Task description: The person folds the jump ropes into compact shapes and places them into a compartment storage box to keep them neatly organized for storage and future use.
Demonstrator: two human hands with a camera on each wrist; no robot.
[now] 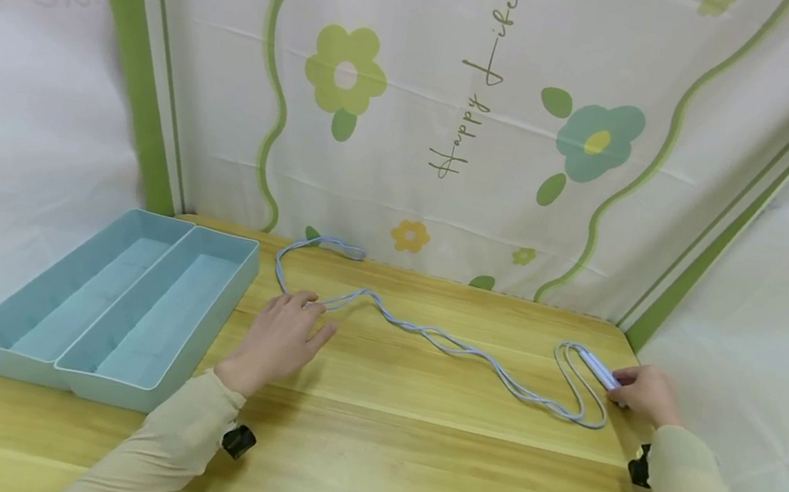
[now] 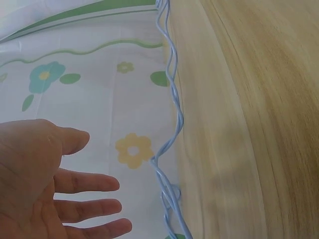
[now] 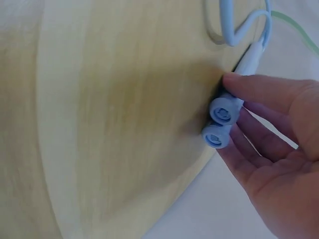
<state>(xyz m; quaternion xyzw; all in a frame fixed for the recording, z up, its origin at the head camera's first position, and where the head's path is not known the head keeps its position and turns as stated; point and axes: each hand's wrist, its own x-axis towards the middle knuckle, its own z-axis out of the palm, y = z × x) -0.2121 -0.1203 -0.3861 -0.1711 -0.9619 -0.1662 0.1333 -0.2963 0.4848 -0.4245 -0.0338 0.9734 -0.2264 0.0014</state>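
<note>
Flowered cloth [image 1: 396, 128] backs the wooden worktop [image 1: 364, 460]; two blue bins [image 1: 112, 392], perhaps joined, stand side by side. Left hand [image 1: 281, 339]: fingers spread; right hand [image 1: 649, 393]: fingers pinching corded handles [image 1: 598, 368].

"What's that table [image 1: 362, 477] made of?"

"Wood-grained, smooth, with a faint sheen (real wood or laminate, I can't tell from here)."

"And on the table's left side?"

"A tray [image 1: 109, 392] in smooth plastic, satin rather than shiny. The cord [image 2: 181, 118] across the table looks like smooth, rubbery plastic; the handles [image 1: 598, 370] at the table's right end, hard plastic."

"Behind the table?"

"Printed cloth [image 1: 388, 186] by its look, matt, faintly creased."
</note>
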